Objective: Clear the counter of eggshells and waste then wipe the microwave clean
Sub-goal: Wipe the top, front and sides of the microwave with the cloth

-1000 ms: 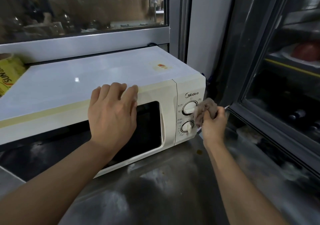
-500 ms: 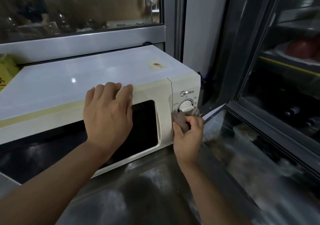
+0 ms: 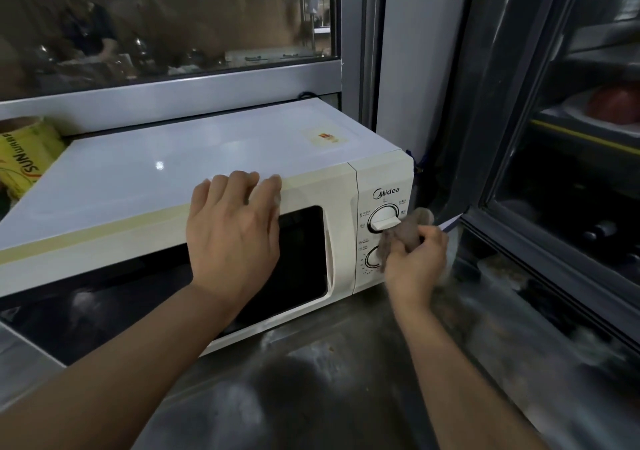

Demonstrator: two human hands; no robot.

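No eggshells show on the steel counter [image 3: 311,397], so clearing looks done. The microwave [image 3: 207,186] sits at 12 o'clock; the left hand [image 3: 233,234] lies flat, bracing its door, while the right hand [image 3: 415,262] grips a cloth [image 3: 407,231] against the control panel at 3 o'clock. Wiping seems underway.

A commercial kitchen: steel counter [image 3: 311,397], microwave [image 3: 207,179], glass-fronted fridge [image 3: 571,172] holding plated food.

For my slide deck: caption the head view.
Left hand braces the microwave while the right hand rubs a cloth over its control panel.
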